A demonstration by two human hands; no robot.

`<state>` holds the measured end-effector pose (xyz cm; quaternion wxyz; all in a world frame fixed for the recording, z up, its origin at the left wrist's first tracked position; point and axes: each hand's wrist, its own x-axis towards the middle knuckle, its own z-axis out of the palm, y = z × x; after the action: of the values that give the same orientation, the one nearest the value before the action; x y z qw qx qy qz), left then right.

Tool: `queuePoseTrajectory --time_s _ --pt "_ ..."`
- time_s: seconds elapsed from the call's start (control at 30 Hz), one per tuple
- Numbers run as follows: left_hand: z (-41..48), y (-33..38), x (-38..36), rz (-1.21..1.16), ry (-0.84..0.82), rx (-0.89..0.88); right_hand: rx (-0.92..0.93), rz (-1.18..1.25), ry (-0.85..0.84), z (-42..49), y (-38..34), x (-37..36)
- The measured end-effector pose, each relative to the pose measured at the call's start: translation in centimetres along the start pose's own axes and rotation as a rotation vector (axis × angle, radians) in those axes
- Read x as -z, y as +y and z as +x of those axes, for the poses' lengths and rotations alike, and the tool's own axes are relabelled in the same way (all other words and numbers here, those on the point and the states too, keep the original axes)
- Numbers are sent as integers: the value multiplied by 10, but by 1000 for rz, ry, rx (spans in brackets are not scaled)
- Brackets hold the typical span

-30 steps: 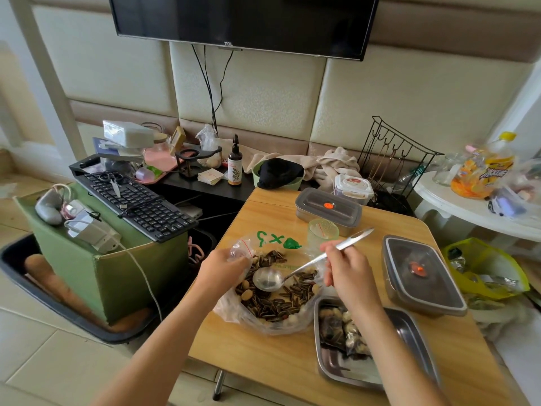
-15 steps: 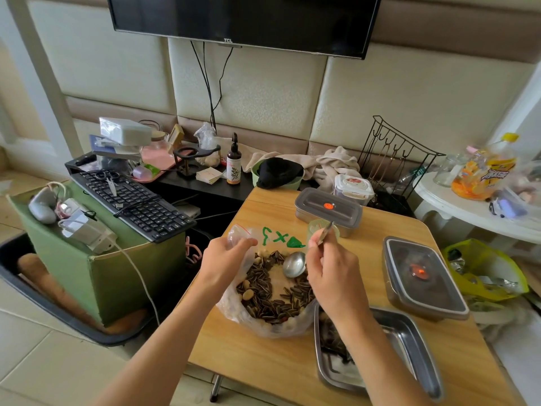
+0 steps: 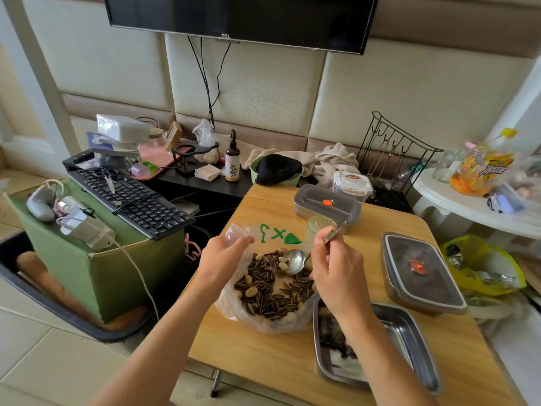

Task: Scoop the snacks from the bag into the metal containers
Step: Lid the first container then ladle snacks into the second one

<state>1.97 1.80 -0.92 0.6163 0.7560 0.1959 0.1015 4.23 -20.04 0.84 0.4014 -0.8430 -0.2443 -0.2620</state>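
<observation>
Snacks [image 3: 269, 291], a mix of striped sunflower seeds and pale peanuts, lie in a clear plastic bag [image 3: 234, 309] just below the middle of the frame, on the near left part of a wooden worktop [image 3: 263, 361]. Green marks are drawn on the far side of the bag.

The left hand [image 3: 221, 259] pinches the bag's rim at its upper left edge, fingers curled onto the plastic and lifting it. The right hand [image 3: 336, 271] is clenched around the handle of a metal spoon [image 3: 294, 260]. The handle's end sticks out above the hand towards the upper right. The spoon's bowl sits down in the bag at the far edge of the pile, with a few peanuts touching it.

An open metal container [image 3: 409, 344] stands at the lower right, touching the bag, and the right forearm hides part of it. Some dark seeds lie in its left half. Two more metal containers with lids stand on the worktop: a larger lidded container [image 3: 421, 273] at right of centre and a smaller lidded container [image 3: 326, 205] above the right hand. A pale green cup [image 3: 317, 227] stands between the bag and the smaller one.

A black keyboard [image 3: 131, 200] rests on a green box [image 3: 123, 273] at the left of the frame. A television [image 3: 240, 16] hangs along the top, and a white round table [image 3: 468, 209] with bottles sits at the right edge.
</observation>
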Motion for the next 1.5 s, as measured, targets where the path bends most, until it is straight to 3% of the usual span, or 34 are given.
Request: queuePoseTrajectory --time_s 0.13,0.3,0.47,0.53,0.7,0.87,0.93,1.07,1.23,1.33,1.5 --pt "4 -9 -3 -19 43 126 33 -7 -52 0 1 0" --pt "4 -11 -6 -73 21 151 134 13 -141 -2 -9 -6" --pt "-1 -7 -6 -143 -18 152 67 51 -157 -5 -13 -9" --pt "-2 -6 -6 -165 -18 174 -13 98 -133 -6 -14 -8" --pt "-8 3 -7 -207 -19 203 -443 278 -86 -5 -16 -4" --pt "-6 5 -9 -224 -12 230 -665 312 -17 -1 -8 2" --pt "-4 1 -10 -130 30 173 -680 285 9 0 -6 5" --pt "-4 -5 -11 293 117 -44 -606 248 25 2 -6 12" --pt "-21 -4 -20 754 232 -402 -504 236 4 3 -8 18" --pt "-23 -8 -28 818 110 -398 -492 238 53 4 -8 21" --pt "-21 -11 -33 796 82 -296 -546 278 150 4 -3 30"
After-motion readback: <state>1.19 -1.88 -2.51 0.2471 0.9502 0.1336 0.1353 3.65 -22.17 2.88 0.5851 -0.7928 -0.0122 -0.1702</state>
